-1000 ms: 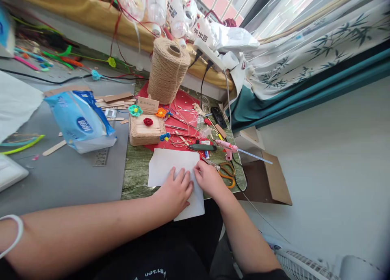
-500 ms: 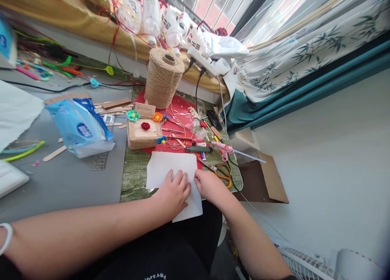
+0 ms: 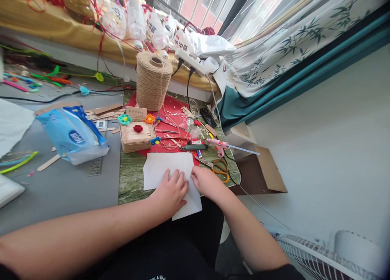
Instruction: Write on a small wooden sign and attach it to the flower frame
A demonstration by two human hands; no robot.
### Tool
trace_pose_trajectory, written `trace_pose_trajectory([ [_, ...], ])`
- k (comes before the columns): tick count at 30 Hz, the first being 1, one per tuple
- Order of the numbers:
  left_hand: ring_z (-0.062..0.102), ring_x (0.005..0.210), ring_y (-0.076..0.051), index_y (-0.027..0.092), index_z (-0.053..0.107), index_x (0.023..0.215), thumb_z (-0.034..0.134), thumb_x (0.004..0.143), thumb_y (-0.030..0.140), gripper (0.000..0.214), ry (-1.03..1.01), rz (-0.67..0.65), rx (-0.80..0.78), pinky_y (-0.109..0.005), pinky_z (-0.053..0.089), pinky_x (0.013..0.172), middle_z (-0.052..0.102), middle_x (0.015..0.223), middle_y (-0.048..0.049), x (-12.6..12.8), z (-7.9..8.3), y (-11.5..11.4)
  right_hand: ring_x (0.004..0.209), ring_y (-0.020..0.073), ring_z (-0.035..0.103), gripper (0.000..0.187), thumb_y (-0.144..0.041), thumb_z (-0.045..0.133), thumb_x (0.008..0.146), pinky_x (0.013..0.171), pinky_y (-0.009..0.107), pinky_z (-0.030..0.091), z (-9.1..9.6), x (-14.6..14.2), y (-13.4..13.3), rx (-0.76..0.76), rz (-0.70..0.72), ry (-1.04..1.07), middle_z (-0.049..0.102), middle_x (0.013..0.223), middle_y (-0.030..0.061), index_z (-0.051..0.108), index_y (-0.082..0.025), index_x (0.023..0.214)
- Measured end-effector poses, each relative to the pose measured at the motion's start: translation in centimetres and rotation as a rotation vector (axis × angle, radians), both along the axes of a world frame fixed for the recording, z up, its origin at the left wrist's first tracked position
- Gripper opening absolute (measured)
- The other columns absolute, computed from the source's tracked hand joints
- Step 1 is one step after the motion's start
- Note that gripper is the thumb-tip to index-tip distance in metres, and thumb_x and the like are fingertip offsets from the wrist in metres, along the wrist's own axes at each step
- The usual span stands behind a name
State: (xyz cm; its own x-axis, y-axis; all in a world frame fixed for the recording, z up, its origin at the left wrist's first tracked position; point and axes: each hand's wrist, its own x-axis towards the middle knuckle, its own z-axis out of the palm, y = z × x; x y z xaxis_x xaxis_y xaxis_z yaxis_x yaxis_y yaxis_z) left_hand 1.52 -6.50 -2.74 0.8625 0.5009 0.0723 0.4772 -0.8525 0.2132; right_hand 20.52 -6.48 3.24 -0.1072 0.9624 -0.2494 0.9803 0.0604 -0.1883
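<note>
A white sheet of paper (image 3: 167,161) lies at the front of the green wood-patterned table, its lower part hanging past the edge over my lap. My left hand (image 3: 171,194) rests flat on it with the fingers spread. At the paper's right edge, my right hand (image 3: 208,181) is closed, thumb and fingers pinching that edge. Orange-handled scissors (image 3: 221,169) lie just beyond my right hand. Behind the paper stands a twine-wrapped box (image 3: 137,142) topped with a red rose and colourful flowers.
A big twine spool (image 3: 153,83) stands on a red sheet (image 3: 179,115). To the right are a pink glue gun (image 3: 217,144) and a dark green cutter (image 3: 194,147). On the left lies a blue tissue pack (image 3: 73,133). An open cardboard box (image 3: 272,172) is beyond the table.
The camera view has shifted slightly, so the table things appear further left. Both hands keep their places on the paper.
</note>
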Motion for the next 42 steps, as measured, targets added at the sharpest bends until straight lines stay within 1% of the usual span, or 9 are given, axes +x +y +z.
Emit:
trace_pose_trajectory([
  [6,0.042,0.143,-0.049,0.013,0.059,0.145,0.057,0.095,0.060,0.068,-0.010,-0.002,0.041,-0.072,0.034,0.112,0.049,0.156,-0.0266,-0.1,-0.2,0.0,0.081,0.0197,0.066,0.011,-0.021,0.054,0.102,0.068,0.028,0.036,-1.0,-1.1,2.0,0.032,-0.014,0.024,0.074,0.089,0.0058,0.064,-0.021,0.098],
  [11,0.042,0.143,-0.048,0.016,0.058,0.147,0.057,0.094,0.060,0.068,-0.013,-0.001,0.023,-0.071,0.033,0.112,0.049,0.156,-0.0249,-0.1,-0.6,-0.1,0.067,0.0205,0.062,0.013,-0.013,0.068,0.088,0.062,0.030,0.033,1.0,1.1,-2.2,-0.073,-0.005,-0.011,0.071,0.074,0.0054,0.064,-0.021,0.078],
  [13,0.041,0.143,-0.049,0.015,0.058,0.146,0.057,0.094,0.059,0.068,-0.018,0.002,0.025,-0.072,0.032,0.112,0.049,0.156,-0.0258,-0.1,-0.7,-0.2,0.071,0.0210,0.064,0.011,-0.017,0.063,0.094,0.064,0.030,0.037,2.3,1.8,-3.7,-0.023,-0.057,0.028,0.071,0.078,0.0050,0.066,-0.021,0.085],
  [16,0.041,0.143,-0.049,0.015,0.058,0.146,0.057,0.095,0.059,0.068,-0.031,0.007,0.039,-0.071,0.031,0.112,0.049,0.155,-0.0265,-0.1,-0.8,-0.2,0.085,0.0209,0.066,0.013,-0.029,0.055,0.103,0.075,0.031,0.046,3.0,1.7,-4.9,0.210,-0.215,0.418,0.072,0.094,0.0048,0.067,-0.024,0.103],
  [21,0.041,0.143,-0.048,0.016,0.058,0.146,0.059,0.094,0.058,0.066,-0.028,0.005,0.037,-0.070,0.030,0.114,0.049,0.155,-0.0253,-0.2,-0.4,-0.1,0.064,0.0137,0.054,0.017,-0.040,0.062,0.101,0.061,0.027,0.045,1.1,-0.2,-6.2,0.343,-0.486,1.119,0.061,0.080,-0.0012,0.067,-0.024,0.104],
  [26,0.046,0.140,-0.046,0.017,0.063,0.140,0.063,0.094,0.053,0.058,-0.053,0.007,0.007,-0.067,0.032,0.113,0.053,0.152,-0.0235,-0.3,0.8,0.2,0.073,0.0148,0.058,0.020,-0.035,0.069,0.097,0.070,0.030,0.049,0.6,-0.9,-7.1,0.413,-0.493,1.187,0.060,0.085,-0.0002,0.070,-0.026,0.115],
  [30,0.059,0.122,-0.037,0.018,0.067,0.126,0.058,0.098,0.050,0.043,-0.184,0.061,-0.117,-0.058,0.043,0.102,0.068,0.129,-0.0174,-0.4,2.2,1.7,0.072,0.0148,0.058,0.019,-0.035,0.068,0.098,0.069,0.030,0.049,0.6,-0.5,-7.2,0.357,-0.482,1.204,0.059,0.083,-0.0007,0.070,-0.026,0.115],
  [35,0.065,0.110,-0.022,0.022,0.062,0.129,0.060,0.100,0.043,0.036,-0.567,0.087,-0.403,-0.040,0.051,0.097,0.073,0.118,-0.0077,-0.8,3.0,3.4,0.069,0.0147,0.056,0.020,-0.038,0.069,0.097,0.066,0.029,0.049,0.2,-1.4,-6.9,0.279,-0.494,1.244,0.059,0.082,-0.0013,0.068,-0.026,0.112],
  [42,0.068,0.085,-0.016,0.023,0.076,0.099,0.068,0.097,0.034,0.014,-0.825,0.060,-0.446,-0.033,0.052,0.084,0.077,0.088,-0.0018,-1.1,2.6,3.7,0.066,0.0144,0.058,0.021,-0.038,0.075,0.092,0.064,0.029,0.053,-1.0,-3.0,-6.1,0.228,-0.543,1.417,0.063,0.077,-0.0018,0.068,-0.024,0.105],
])
